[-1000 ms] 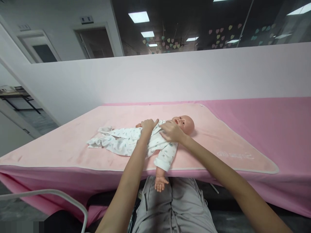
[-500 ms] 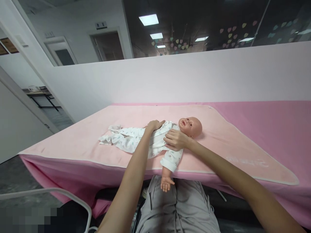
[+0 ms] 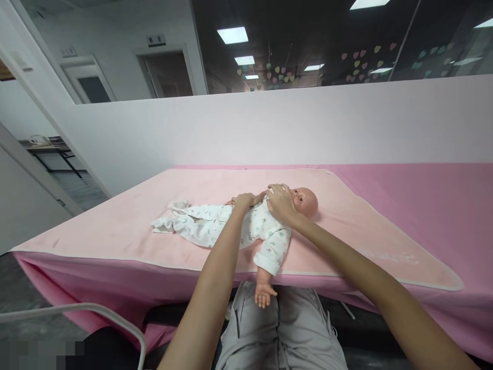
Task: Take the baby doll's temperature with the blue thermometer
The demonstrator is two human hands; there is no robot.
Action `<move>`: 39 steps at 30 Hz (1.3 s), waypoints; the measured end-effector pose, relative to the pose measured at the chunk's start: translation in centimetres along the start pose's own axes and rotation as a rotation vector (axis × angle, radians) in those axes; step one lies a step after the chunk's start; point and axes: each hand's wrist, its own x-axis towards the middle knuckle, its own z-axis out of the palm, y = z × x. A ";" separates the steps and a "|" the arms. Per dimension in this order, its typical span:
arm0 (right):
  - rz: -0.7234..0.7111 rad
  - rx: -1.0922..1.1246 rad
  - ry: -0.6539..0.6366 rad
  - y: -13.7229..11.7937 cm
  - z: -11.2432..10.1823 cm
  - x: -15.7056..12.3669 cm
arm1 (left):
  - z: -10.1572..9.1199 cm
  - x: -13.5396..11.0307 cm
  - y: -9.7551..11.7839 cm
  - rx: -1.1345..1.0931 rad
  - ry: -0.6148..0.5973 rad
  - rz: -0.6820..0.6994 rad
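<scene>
A baby doll (image 3: pixel 307 200) lies on its back with its head to the right. It wears a white printed romper (image 3: pixel 208 222), whose legs lie flat to the left. My left hand (image 3: pixel 246 200) is closed at the far side of the romper's chest, fingers partly hidden. Close by on the right, my right hand (image 3: pixel 280 203) curls over the far edge near the collar, covering the doll's chin and neck. Both hands appear to pinch the cloth. The doll's near arm (image 3: pixel 264 288) sticks out of its sleeve past the table edge, palm up.
A pale pink mat (image 3: pixel 346 241) lies under the doll on a darker pink tablecloth (image 3: pixel 442 205). Behind the table stands a white half wall (image 3: pixel 308 128) with dark glass above. A curved metal rail (image 3: pixel 88 307) is at lower left.
My right hand has moved from the near chest to the far side by the collar. Printed cloth now covers the chest where plain white showed. My left hand has shifted slightly right.
</scene>
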 end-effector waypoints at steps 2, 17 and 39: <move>0.097 -0.007 -0.016 2.0 -0.7 0.5 | 0.8 -0.6 0.3 0.128 0.059 -0.025; 1.014 1.719 -0.233 10.3 -0.1 -3.5 | 1.0 -1.7 0.6 0.292 0.125 -0.004; 0.705 1.354 0.328 11.9 2.9 -3.2 | 0.7 -2.1 0.0 0.350 0.153 0.072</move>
